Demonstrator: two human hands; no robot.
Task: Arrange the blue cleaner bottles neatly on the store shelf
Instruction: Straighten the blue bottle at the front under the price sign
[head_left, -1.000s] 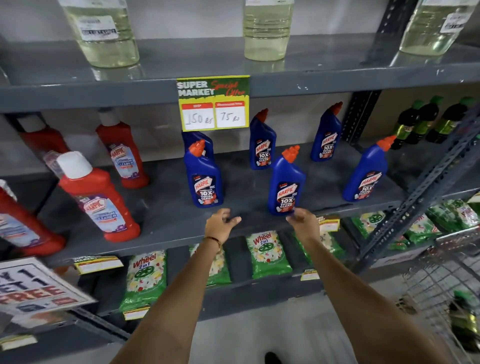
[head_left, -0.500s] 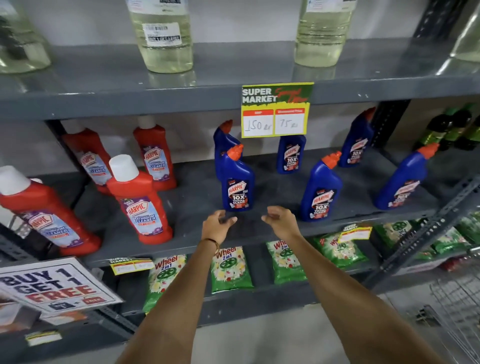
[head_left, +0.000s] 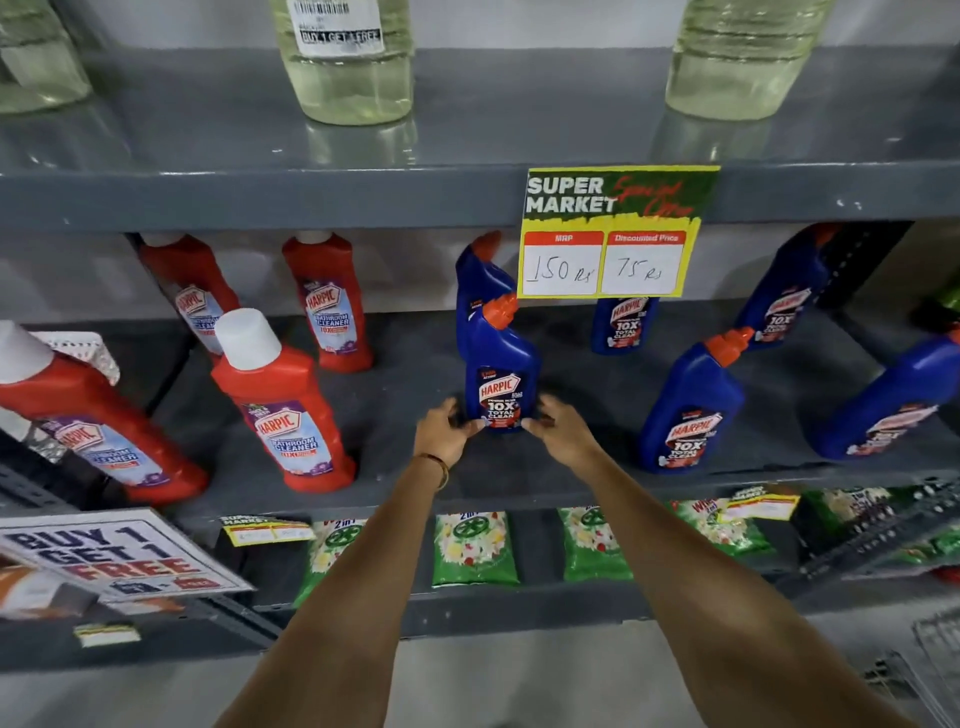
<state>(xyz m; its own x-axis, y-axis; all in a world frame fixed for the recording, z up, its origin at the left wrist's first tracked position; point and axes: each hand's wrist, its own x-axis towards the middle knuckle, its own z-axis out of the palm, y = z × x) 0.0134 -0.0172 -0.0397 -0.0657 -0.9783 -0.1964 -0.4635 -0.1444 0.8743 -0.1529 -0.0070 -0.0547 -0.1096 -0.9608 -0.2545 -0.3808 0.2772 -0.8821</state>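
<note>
Several blue cleaner bottles with orange caps stand on the grey middle shelf (head_left: 415, 488). The front blue bottle (head_left: 498, 364) stands upright at the centre, and both hands clasp its base: my left hand (head_left: 447, 431) on its left side, my right hand (head_left: 563, 428) on its right. Directly behind it stands a second blue bottle (head_left: 480, 275). Another blue bottle (head_left: 691, 410) stands to the right near the shelf's front, one more (head_left: 893, 400) leans at the far right edge. Two further blue bottles (head_left: 623, 325) (head_left: 784, 296) stand at the back, one partly hidden by the price sign.
Red cleaner bottles (head_left: 283, 410) with white caps fill the shelf's left half. A yellow price sign (head_left: 613, 234) hangs from the upper shelf, which holds clear bottles of pale liquid (head_left: 348, 67). Green detergent packets (head_left: 475, 548) lie on the lower shelf. A "buy 1 get 1 free" sign (head_left: 114, 553) sits lower left.
The view has shifted left and closer. Both hands reached forward from the shelf's front edge and closed around the base of the front blue bottle.
</note>
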